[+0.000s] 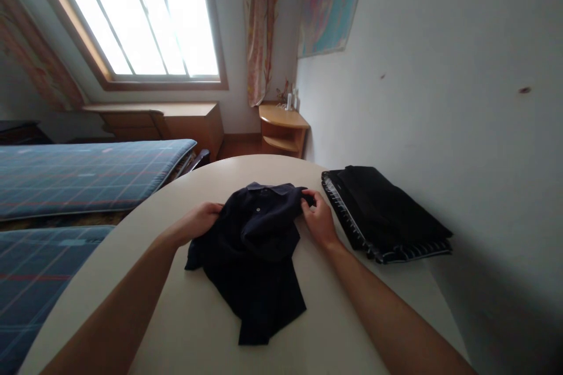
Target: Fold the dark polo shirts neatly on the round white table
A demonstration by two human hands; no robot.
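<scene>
A dark navy collared shirt (pixel 259 234) lies rumpled on the pale round table (pixel 176 310), its collar at the far side and a small light button showing below it. My left hand (pixel 200 222) is at the shirt's left shoulder, its fingertips closed on the cloth and partly hidden by it. On the other side, my right hand (pixel 319 216) pinches the shirt's right shoulder between thumb and fingers. The cloth bunches in folds toward the right, while its lower part spreads toward me with uneven edges.
A stack of folded dark clothes (pixel 382 210), some with striped edges, lies at the table's right near the white wall (pixel 461 99). Left of the table are plaid mattresses (pixel 88 172). Beyond stand a corner shelf (pixel 284 117) and a low wooden cabinet (pixel 193 120) beneath the window.
</scene>
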